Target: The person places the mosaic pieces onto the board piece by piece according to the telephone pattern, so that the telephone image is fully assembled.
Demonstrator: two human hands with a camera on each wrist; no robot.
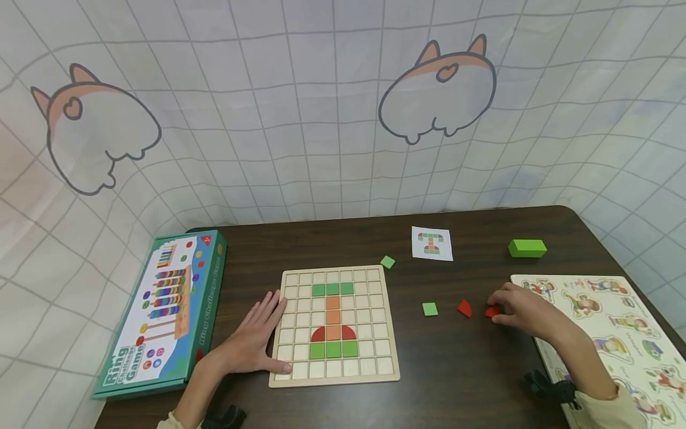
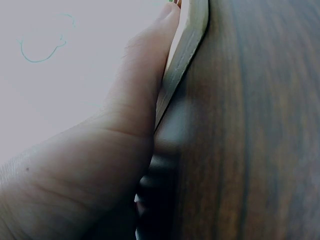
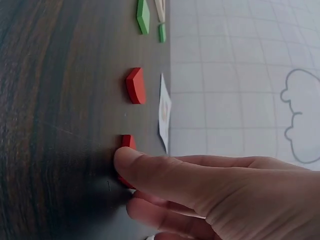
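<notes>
My left hand (image 1: 252, 336) rests on the left edge of a wooden grid board (image 1: 372, 333), thumb on its lower left corner. On the board, green squares (image 1: 333, 349) form a bottom row and a top row (image 1: 333, 289), joined by a column of orange squares (image 1: 333, 317). Red quarter-circle pieces (image 1: 318, 334) flank the column's foot. Over on the right, my right hand (image 1: 525, 313) pinches a red piece (image 3: 128, 140) at the tabletop, its thumb covering part of it. Another red quarter-circle piece (image 1: 464, 308) lies just to the left of that hand.
Loose green squares (image 1: 430, 309) lie right of the board and by its top right corner. A printed pattern card (image 1: 432, 243) lies behind them. At the right are a green block (image 1: 527, 248) and a picture puzzle board (image 1: 581, 304); a game box (image 1: 161, 310) occupies the left.
</notes>
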